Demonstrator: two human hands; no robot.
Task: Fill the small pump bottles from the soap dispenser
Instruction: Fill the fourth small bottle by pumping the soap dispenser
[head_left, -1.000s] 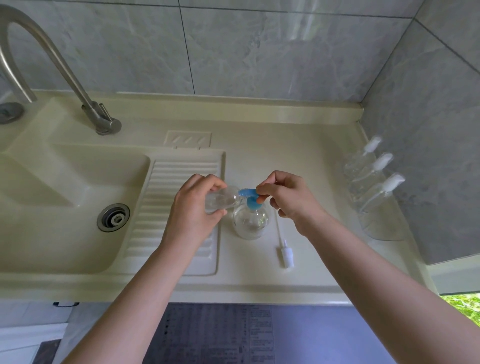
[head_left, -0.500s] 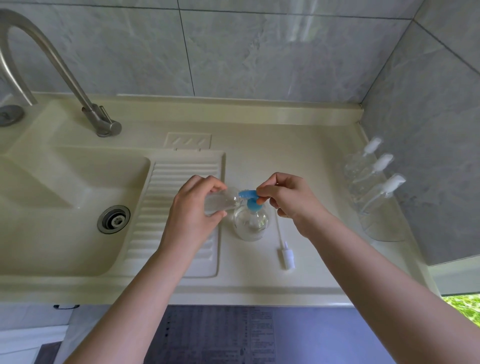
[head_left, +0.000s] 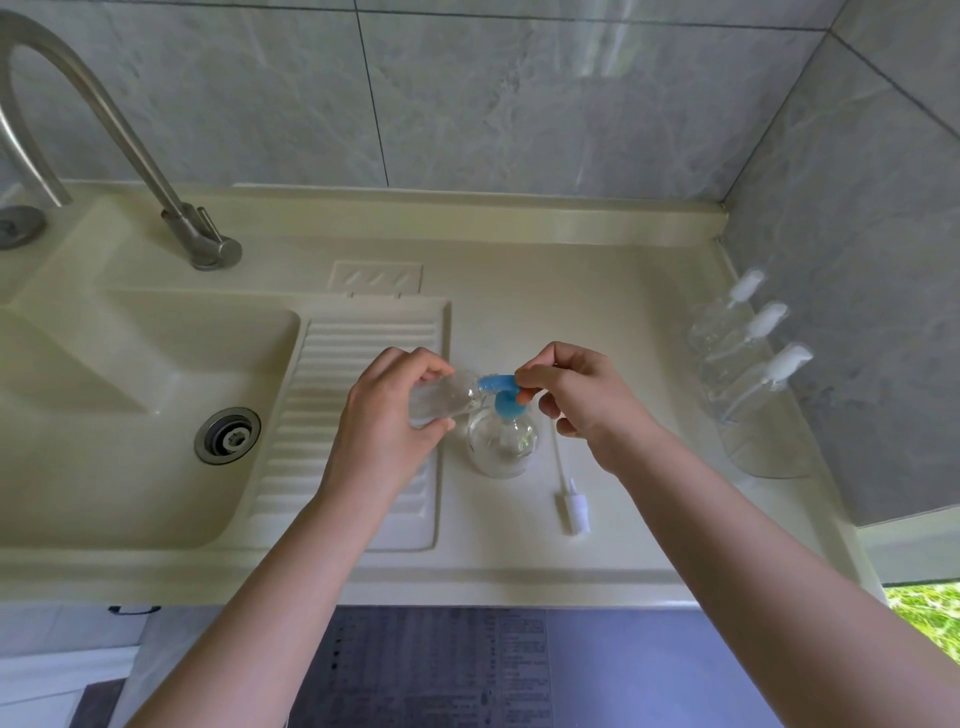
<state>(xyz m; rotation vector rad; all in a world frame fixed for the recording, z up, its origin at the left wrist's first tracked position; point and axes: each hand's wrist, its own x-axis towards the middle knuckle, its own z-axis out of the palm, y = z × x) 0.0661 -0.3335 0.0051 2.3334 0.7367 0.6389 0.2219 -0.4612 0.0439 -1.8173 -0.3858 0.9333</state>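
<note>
A clear soap dispenser (head_left: 501, 441) with a blue pump head (head_left: 500, 392) stands on the cream counter (head_left: 597, 322) in the middle. My left hand (head_left: 384, 415) grips a small clear bottle (head_left: 447, 397), tilted on its side, with its mouth at the blue spout. My right hand (head_left: 576, 395) rests its curled fingers on the back of the pump head. A white pump top with its tube (head_left: 569, 488) lies on the counter just right of the dispenser. Three small clear pump bottles (head_left: 743, 353) with white tops stand along the right wall.
A sink basin (head_left: 130, 415) with a metal drain (head_left: 227, 435) lies to the left, next to a ribbed drainboard (head_left: 358, 332). A curved metal tap (head_left: 130, 140) rises at the back left. Grey tiled walls close off the back and right.
Hardly anything has moved. Both hands stay at the dispenser; my right hand has shifted very slightly on the pump head.
</note>
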